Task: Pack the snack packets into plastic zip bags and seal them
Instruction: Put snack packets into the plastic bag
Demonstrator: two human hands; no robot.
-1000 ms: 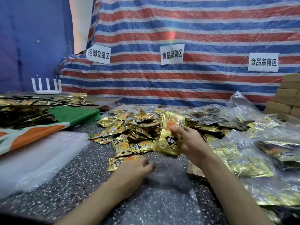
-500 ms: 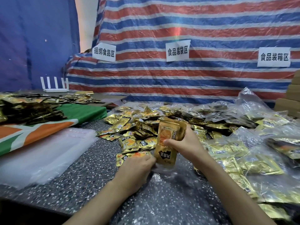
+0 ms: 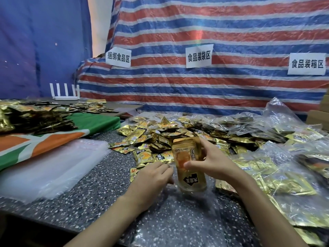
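The biggest threat is the heap of filled bags (image 3: 277, 184) just outside my right grip (image 3: 213, 161): its slack plastic lies close to my wrist, and a careless elbow could drag it across the bench (image 3: 99, 191). Beyond both grips sprawls the loose pile (image 3: 160, 138) of gold packets, near enough that a stray one could snag and ride along. Below my grips and running back toward me lies the clear zip bag (image 3: 178, 220); my left grip (image 3: 151, 179) is curled at its mouth, pinching the edge as best I can judge, and if that pinch slips the mouth will fold and the load will jam. My right grip is clamped round the stack of snack packets (image 3: 187, 157), whose lower end sits just inside the bag; the foil looks slick, so the stack may fan out or catch a corner on the zip track, spoiling the seal. Three white signs (image 3: 199, 56) on the striped tarpaulin (image 3: 231, 86) beyond read 捆绑食品区, 食品装袋区 and 食品装箱区. The front packet bears a black label (image 3: 192, 176) with white characters, upside down to me; I cannot read it surely.
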